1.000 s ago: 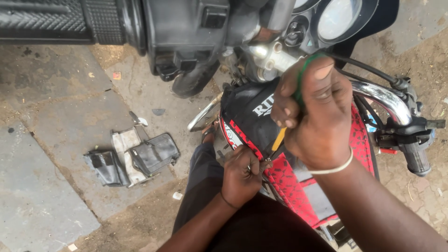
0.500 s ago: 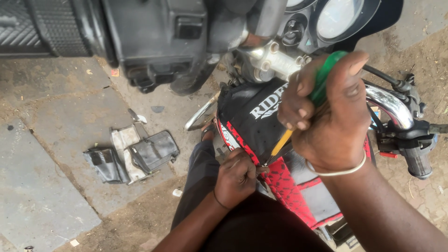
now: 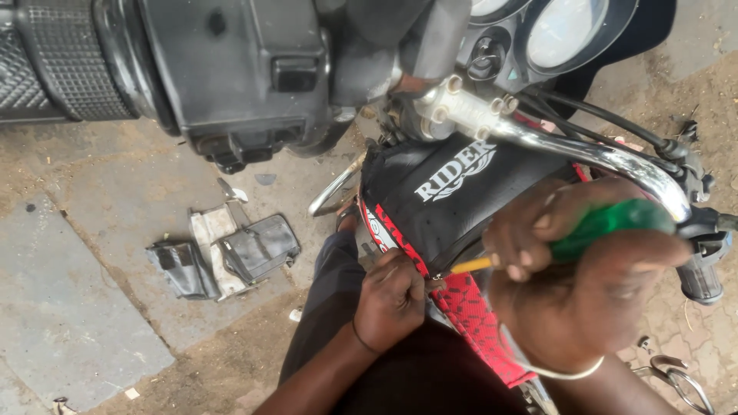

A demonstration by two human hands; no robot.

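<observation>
Seemingly stiff and light, the screwdriver (image 3: 573, 234) sits clenched by its green handle in the right hand (image 3: 592, 284), tip against the tank cover (image 3: 453, 192), whose soft edge the left hand (image 3: 392, 300) pinches just below.

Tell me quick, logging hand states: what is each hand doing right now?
Left hand: closed, pinching the edge of the black and red tank cover.
Right hand: closed around the green-handled screwdriver.
</observation>
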